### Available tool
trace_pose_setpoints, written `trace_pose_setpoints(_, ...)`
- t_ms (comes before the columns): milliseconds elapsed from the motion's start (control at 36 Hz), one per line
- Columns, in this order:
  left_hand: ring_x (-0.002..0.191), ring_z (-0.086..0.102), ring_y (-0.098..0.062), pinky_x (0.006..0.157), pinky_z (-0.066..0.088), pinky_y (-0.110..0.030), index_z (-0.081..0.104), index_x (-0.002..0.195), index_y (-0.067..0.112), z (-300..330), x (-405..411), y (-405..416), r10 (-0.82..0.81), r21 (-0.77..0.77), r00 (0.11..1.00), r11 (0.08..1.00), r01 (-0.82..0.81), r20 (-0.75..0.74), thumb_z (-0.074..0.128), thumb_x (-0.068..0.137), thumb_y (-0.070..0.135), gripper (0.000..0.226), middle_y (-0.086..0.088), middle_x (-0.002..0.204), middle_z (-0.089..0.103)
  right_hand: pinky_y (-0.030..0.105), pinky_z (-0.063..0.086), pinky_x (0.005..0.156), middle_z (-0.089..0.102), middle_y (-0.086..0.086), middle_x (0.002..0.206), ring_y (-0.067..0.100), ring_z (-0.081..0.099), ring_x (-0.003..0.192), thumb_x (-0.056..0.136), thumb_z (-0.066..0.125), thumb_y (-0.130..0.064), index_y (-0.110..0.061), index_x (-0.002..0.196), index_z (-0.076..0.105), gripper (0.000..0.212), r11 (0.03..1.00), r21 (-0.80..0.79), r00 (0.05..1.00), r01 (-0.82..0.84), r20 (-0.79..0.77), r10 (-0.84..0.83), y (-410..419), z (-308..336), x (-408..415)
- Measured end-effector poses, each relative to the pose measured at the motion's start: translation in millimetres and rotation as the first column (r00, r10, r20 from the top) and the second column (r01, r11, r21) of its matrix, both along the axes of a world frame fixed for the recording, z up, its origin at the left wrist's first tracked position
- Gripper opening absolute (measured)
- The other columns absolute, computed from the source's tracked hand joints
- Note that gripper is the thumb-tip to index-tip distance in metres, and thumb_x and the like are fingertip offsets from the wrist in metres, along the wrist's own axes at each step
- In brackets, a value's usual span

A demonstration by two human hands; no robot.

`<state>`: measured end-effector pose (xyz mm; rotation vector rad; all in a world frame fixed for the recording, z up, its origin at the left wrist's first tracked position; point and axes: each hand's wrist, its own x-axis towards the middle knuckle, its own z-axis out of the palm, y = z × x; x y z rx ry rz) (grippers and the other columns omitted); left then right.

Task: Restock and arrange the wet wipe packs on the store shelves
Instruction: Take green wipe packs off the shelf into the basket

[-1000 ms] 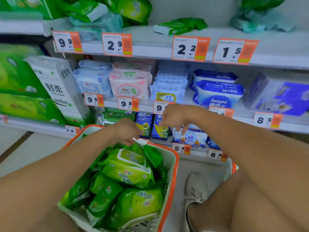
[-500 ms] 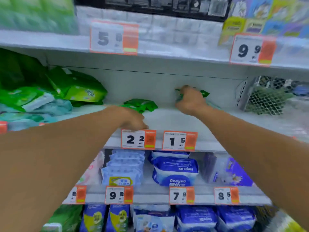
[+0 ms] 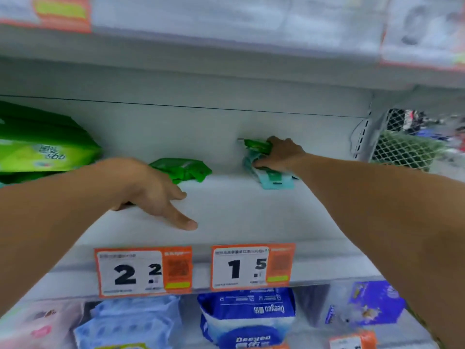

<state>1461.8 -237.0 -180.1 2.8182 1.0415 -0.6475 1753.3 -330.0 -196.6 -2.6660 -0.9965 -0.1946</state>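
My right hand (image 3: 281, 154) reaches deep onto the white shelf (image 3: 239, 215) and grips a small pile of green and teal wet wipe packs (image 3: 266, 172) against the back wall. My left hand (image 3: 156, 192) hovers low over the shelf, fingers relaxed and spread, holding nothing. Just behind it lies a dark green wipe pack (image 3: 183, 168). Larger light green wipe packs (image 3: 42, 147) are stacked at the left end of the same shelf.
Price tags 2.2 (image 3: 143, 272) and 1.5 (image 3: 251, 267) hang on the shelf's front edge. Below are blue Deeyeo packs (image 3: 247, 318) and pale blue packs (image 3: 130, 321). A white mesh divider (image 3: 402, 144) closes the shelf's right end. Another shelf sits close overhead.
The view rose from the orange basket of green packs to the upper shelf and then moved closer. My right hand now grips the packs at the back; my left fingers have spread out.
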Motion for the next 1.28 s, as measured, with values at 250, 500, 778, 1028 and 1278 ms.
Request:
trace_pose_setpoints(250, 0.147, 0.024, -0.023, 0.096, 0.038, -0.037, 0.016, 0.156, 0.04, 4, -6, -11, 0.001, 0.056, 1.0, 0.998, -0.002, 0.014, 0.051, 0.075, 0.081, 0.097, 0.009, 0.164, 0.011, 0.035, 0.048, 0.075, 0.056, -0.003, 0.104, 0.023, 0.056, 0.094, 0.077, 0.069, -0.057, -0.031, 0.106, 0.053, 0.042, 0.904, -0.162, 0.907, -0.396, 0.083, 0.412, 36, 21, -84)
trace_pose_setpoints(500, 0.102, 0.064, -0.022, 0.083, 0.057, -0.033, 0.054, 0.125, 0.033, -9, -45, 8, 0.171, -0.06, 0.78, 0.984, -0.169, 0.602, 0.072, 0.04, 0.09, 0.104, -0.001, 0.121, 0.063, 0.027, 0.038, 0.076, 0.063, 0.006, 0.116, 0.024, 0.058, 0.103, 0.093, 0.066, -0.037, -0.015, 0.12, 0.06, 0.036, 0.748, -0.057, 0.742, -0.661, 0.1, 0.663, 18, 43, -148)
trace_pose_setpoints(778, 0.07, 0.068, -0.021, 0.067, 0.061, -0.042, 0.073, 0.087, 0.023, -3, -103, -12, 0.171, -0.215, 0.275, 0.966, 0.14, 0.946, 0.087, 0.072, 0.017, 0.021, -0.011, 0.082, 0.072, 0.032, 0.046, 0.075, 0.067, 0.001, 0.095, 0.018, 0.06, 0.084, 0.09, 0.071, -0.025, -0.012, 0.116, 0.06, 0.031, 0.544, 0.087, 0.546, -0.834, 0.262, 0.796, -22, 32, -215)
trace_pose_setpoints(1028, 0.064, 0.073, -0.025, 0.052, 0.059, -0.027, 0.067, 0.08, -0.001, 7, -151, -27, 0.136, -0.156, 0.26, 0.986, 0.06, 0.956, 0.083, 0.078, 0.024, 0.03, -0.019, 0.075, 0.072, 0.034, 0.045, 0.107, 0.058, -0.006, 0.133, 0.016, 0.057, 0.12, 0.074, 0.086, -0.035, -0.027, 0.136, 0.046, 0.075, 0.74, -0.222, 0.762, -0.635, -0.34, 0.551, -44, 25, -202)
trace_pose_setpoints(1278, 0.067, 0.07, -0.013, 0.057, 0.058, -0.023, 0.068, 0.102, 0.009, 17, -211, -46, 0.507, -0.515, 0.092, 0.851, 0.103, 0.857, 0.082, 0.078, 0.018, 0.03, -0.011, 0.093, 0.075, 0.032, 0.045, 0.074, 0.066, 0.009, 0.107, 0.031, 0.062, 0.096, 0.088, 0.067, -0.04, -0.015, 0.107, 0.056, 0.033, 0.792, -0.282, 0.759, -0.542, 0.241, 0.605, -57, 34, -233)
